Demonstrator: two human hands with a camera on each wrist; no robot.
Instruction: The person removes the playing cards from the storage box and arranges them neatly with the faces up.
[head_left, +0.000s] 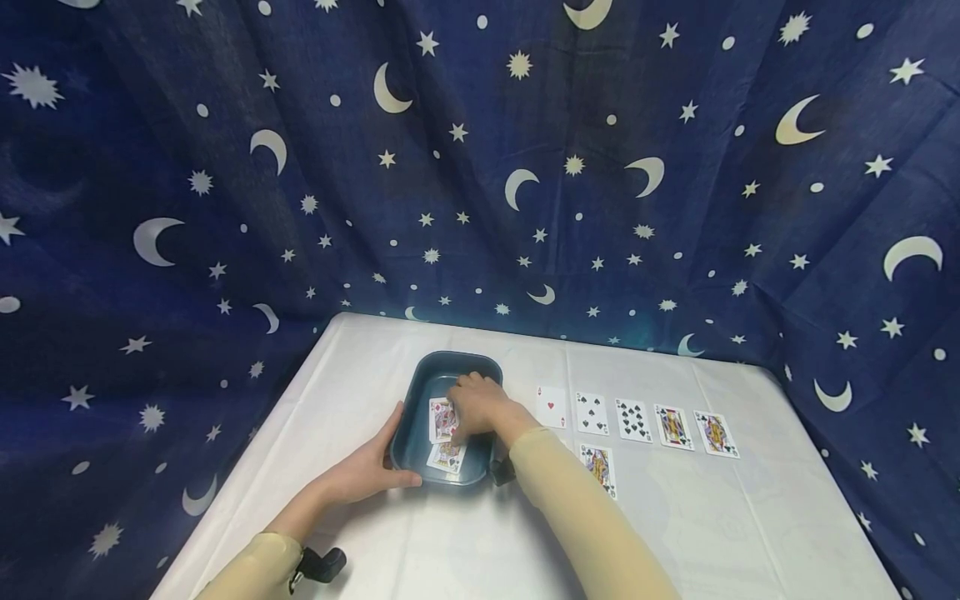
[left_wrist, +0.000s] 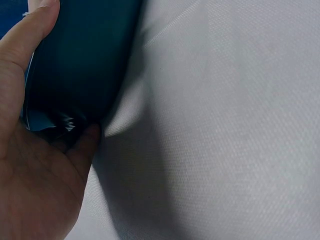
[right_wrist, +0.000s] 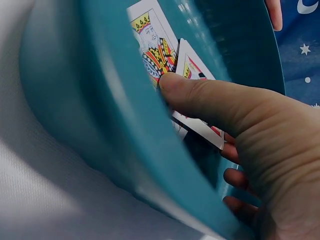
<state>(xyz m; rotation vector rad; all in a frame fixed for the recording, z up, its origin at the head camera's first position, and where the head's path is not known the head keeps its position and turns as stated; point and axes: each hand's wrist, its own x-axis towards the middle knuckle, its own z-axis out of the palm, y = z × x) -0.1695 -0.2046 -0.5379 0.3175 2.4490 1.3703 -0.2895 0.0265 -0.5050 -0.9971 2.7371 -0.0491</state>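
Starry blue cloth backs a white table. On it the left hand clasps the tray by its near-left corner, seemingly to steady it. Inside, the right hand pinches a card, thumb on top, apparently to lift it. Beside the tray, six cards lie face up. Fingers hide the pinched card's face.

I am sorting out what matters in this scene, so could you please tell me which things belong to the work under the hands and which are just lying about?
In the work:
- blue tray, held at its edge by the left hand
- cards in the tray, pinched by the right hand

Lying about:
- row of cards on the white tablecloth
- single card below the row
- starry backdrop
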